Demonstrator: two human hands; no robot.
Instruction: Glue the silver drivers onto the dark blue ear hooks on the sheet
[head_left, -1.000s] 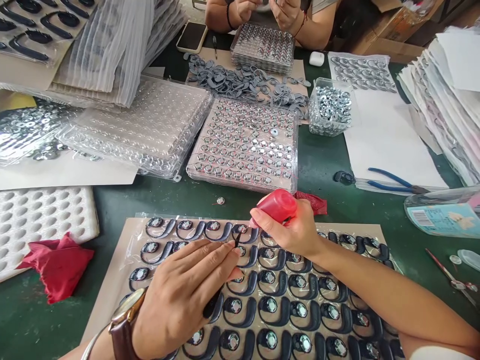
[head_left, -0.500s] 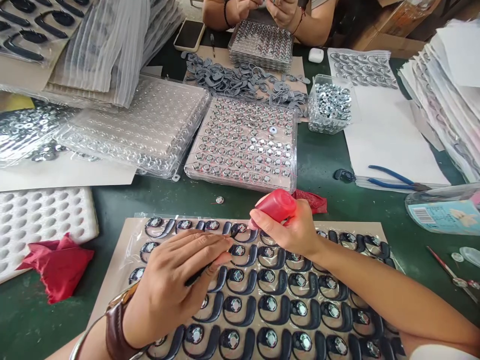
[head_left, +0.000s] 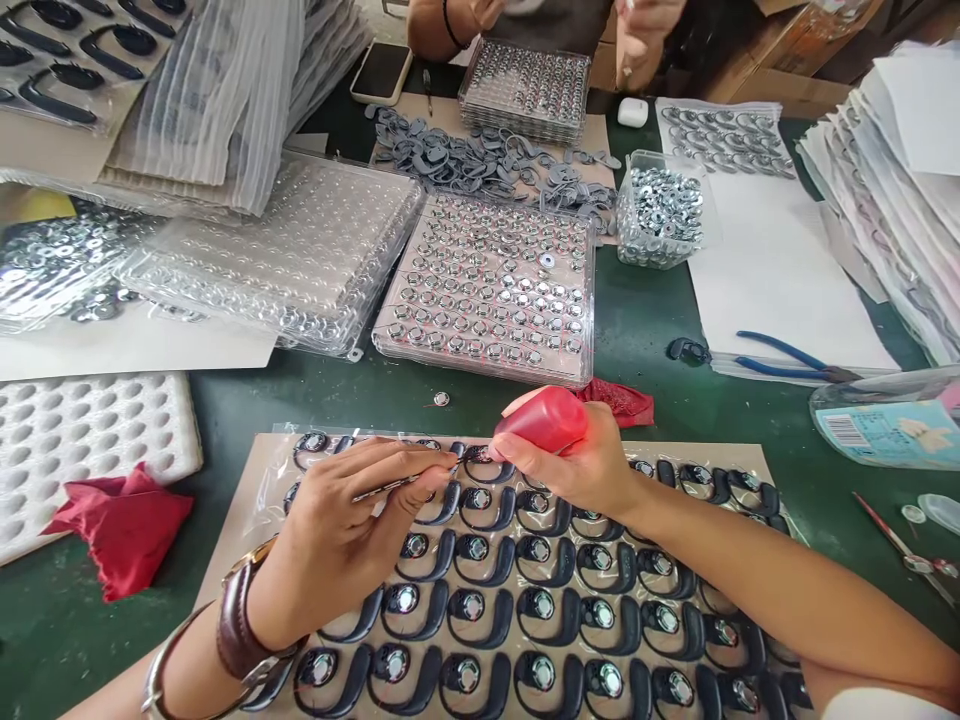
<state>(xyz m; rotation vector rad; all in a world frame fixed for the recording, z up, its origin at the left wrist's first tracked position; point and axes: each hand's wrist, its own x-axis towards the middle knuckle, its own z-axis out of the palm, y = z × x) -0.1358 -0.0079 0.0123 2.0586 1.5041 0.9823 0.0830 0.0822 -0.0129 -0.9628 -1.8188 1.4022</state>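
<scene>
My right hand is wrapped round a red squeeze bottle, tilted so its tip points down and left. The tip meets one black ear-hook part in the back row. Between the fingers of my left hand is a pair of dark, thin tweezers; their tip is at the same part. Both hands are over a brown board covered in clear film, where rows of these black hooks lie, each with a round silver speaker piece in it. My left hand covers some of the hooks.
Behind the board stands a clear tray of round speaker pieces. A tub of silver discs, blue-handled pliers, scissors and red cloths lie around. Across the table are a co-worker's hands.
My left hand has turned and shifted slightly, showing more of the tweezers. The red bottle has moved a little down and left. The co-worker's hands have moved apart.
</scene>
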